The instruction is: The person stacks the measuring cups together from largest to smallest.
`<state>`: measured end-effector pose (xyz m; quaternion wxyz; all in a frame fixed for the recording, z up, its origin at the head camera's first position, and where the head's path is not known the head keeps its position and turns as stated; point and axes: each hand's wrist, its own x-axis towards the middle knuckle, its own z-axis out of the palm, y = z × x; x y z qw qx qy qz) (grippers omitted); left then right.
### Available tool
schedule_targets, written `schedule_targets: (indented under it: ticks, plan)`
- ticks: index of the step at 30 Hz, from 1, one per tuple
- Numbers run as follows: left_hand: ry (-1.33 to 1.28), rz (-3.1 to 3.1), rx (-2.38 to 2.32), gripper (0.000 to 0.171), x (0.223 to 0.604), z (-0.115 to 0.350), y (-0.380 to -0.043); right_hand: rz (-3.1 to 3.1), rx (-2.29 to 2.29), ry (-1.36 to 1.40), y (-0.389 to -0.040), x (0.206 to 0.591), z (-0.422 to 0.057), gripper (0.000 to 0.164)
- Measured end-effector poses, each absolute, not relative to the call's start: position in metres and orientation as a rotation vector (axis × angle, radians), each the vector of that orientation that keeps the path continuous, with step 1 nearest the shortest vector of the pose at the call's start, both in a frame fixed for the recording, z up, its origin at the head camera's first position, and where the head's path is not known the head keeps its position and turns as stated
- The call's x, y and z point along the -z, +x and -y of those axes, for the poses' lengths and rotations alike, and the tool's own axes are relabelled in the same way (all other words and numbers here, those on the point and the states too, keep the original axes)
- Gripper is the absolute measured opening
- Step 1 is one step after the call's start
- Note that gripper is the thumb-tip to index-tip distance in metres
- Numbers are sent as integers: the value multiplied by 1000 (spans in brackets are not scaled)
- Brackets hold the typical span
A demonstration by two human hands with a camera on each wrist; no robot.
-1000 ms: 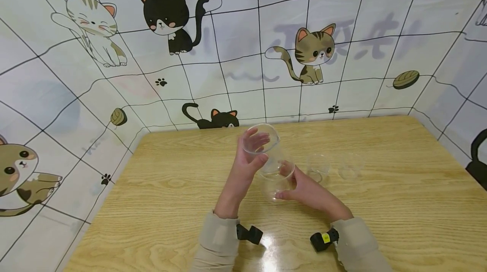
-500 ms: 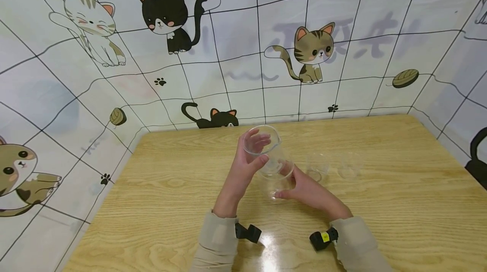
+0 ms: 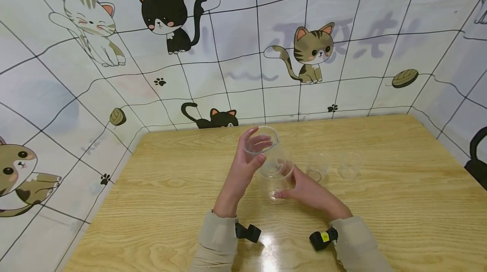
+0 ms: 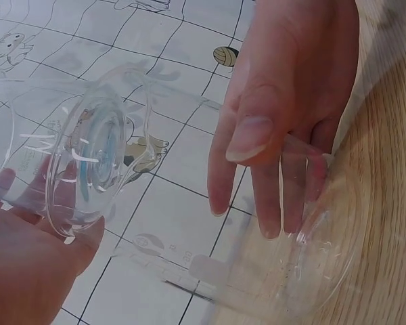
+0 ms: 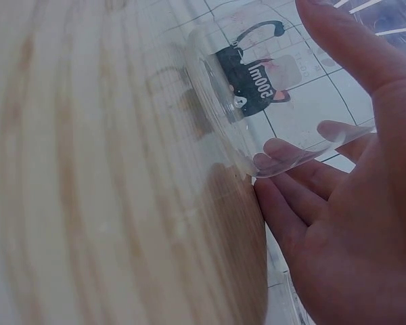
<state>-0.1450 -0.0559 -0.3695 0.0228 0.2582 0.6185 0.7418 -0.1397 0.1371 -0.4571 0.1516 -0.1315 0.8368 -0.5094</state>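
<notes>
Head view: upper beaker (image 3: pixel 272 153), colourless glass, round-mouthed; left hand (image 3: pixel 245 160) part-closed about its wall. Lower beaker (image 3: pixel 270 186), also colourless, gripped between thumb and fingers of right hand (image 3: pixel 303 187). Both held centrally over worktop (image 3: pixel 182 170), one above the other. Wood extends well left of the hands; far edge meets cat-print wall (image 3: pixel 243 69). Two glass vessels (image 3: pixel 317 164) just right. Upper mouth faces up and near.

Left wrist view: upper beaker's base shows within lower beaker's rim; contact unclear. Long axes roughly in line.

Right wrist view: 500ml mark (image 5: pixel 258 82) on lower beaker; base points toward worktop, contact unclear.
</notes>
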Motion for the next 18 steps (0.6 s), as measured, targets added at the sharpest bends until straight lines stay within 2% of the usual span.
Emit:
schedule_targets:
  ticks: [9, 18]
  plan:
    - [854, -1933, -2293, 86, 368, 53, -145, -2422, 1450, -396, -139, 456, -137, 95]
    - [910, -1968, -2307, 81, 391, 53, -159, -2424, 1443, -401, -139, 457, -137, 95]
